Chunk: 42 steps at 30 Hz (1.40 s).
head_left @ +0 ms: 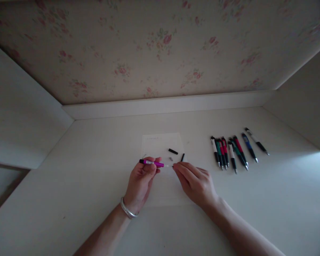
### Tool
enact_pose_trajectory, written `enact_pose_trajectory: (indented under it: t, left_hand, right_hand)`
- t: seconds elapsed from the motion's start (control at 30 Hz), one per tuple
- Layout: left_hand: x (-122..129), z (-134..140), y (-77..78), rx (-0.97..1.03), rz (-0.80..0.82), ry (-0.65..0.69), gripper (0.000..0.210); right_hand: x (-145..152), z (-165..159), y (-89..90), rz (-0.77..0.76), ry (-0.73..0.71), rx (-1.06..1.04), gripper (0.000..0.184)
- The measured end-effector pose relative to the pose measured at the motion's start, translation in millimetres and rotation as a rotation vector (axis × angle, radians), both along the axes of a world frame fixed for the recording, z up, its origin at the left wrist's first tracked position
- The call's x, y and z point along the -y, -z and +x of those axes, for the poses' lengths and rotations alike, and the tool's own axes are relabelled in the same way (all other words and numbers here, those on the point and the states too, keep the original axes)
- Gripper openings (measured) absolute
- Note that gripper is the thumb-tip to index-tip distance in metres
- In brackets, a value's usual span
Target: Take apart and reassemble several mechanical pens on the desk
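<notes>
My left hand (pixel 142 177) is closed around the barrel of a purple pen (pixel 158 164), its black end pointing left. A thin, pale, translucent piece (pixel 167 165) sticks out of the barrel's right end. Just right of it, the fingers of my right hand (pixel 194 179) are pinched together, with a tiny dark tip showing at them; what they hold is too small to name. Beyond the hands lie a black pen grip (pixel 173 151), a small silver cone tip (pixel 171 159) and a thin black piece (pixel 182 156).
A sheet of white paper (pixel 160 195) lies beneath the hands on the white table (pixel 104 142). Several assembled pens (pixel 239 147) in white, green, red and blue lie to the right. White panels flank both sides, and a floral wall (pixel 160 71) rises behind.
</notes>
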<state>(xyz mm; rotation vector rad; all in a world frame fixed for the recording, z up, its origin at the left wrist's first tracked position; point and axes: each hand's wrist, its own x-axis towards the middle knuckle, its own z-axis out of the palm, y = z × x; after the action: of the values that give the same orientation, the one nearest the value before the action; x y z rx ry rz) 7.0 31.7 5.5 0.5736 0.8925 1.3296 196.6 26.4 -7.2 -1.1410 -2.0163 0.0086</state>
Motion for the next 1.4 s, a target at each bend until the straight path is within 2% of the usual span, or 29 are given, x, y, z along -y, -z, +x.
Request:
enact_pose_trajectory:
  t: [0.9, 1.13, 1.4]
  left_hand:
    - [2.3, -1.9, 5.9, -0.117, 0.087, 0.064, 0.022]
    - [4.9, -1.4, 5.0, -0.28, 0.159, 0.118, 0.017]
    - [5.9, -2.5, 2.5, -0.474, 0.254, 0.109, 0.015]
  right_hand:
    - [0.6, -1.9, -0.9, -0.02, -0.019, 0.036, 0.015]
    - [0.7, -6.0, -0.8, -0.015, 0.013, -0.021, 0.015]
    - [1.3, -6.3, -3.7, -0.022, 0.023, -0.03, 0.01]
